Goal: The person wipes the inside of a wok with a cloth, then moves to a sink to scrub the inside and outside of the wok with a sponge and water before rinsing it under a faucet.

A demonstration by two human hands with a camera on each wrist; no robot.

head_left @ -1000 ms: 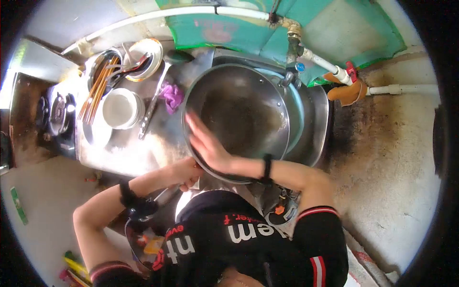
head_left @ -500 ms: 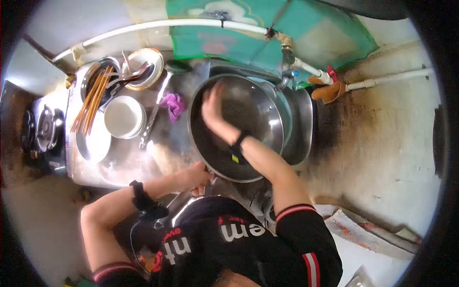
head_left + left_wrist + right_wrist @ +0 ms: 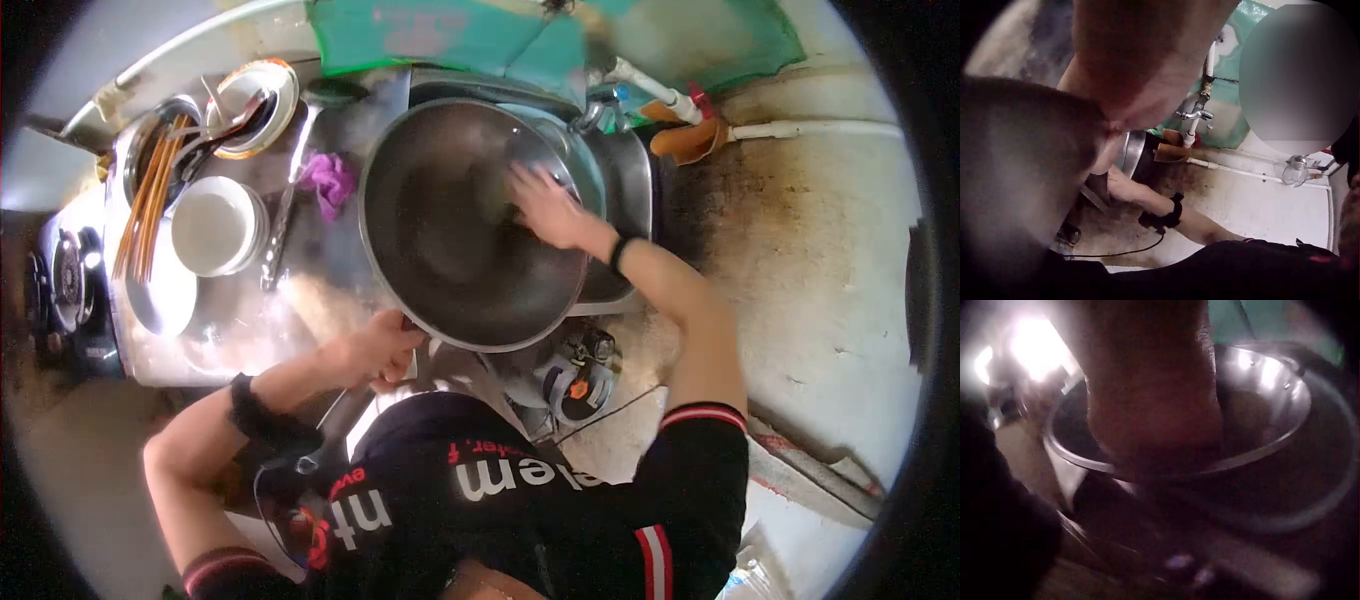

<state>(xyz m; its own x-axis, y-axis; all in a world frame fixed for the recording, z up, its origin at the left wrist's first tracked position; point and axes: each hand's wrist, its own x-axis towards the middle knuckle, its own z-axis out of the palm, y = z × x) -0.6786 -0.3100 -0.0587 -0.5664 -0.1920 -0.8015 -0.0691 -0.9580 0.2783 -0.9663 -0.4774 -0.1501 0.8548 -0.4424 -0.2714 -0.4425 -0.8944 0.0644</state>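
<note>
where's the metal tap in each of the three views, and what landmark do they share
Head: metal tap upper right, beyond the wok.
Left wrist: metal tap above and slightly right of centre.
Right wrist: not visible.
Shared landmark: green wall sheet, in the upper part of every view.

The pan (image 3: 450, 240) has a cloth (image 3: 328, 184), then bowls (image 3: 213, 227), to its left and the sink (image 3: 628, 185) at right.

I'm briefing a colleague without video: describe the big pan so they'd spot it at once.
Find the metal sink beneath the tap. The pan overlaps the sink's left side and the pale blue basin, with the right hand over its inside and the left hand at its near edge. Its wide, dark, round interior sets it apart from the white bowls further left.
</note>
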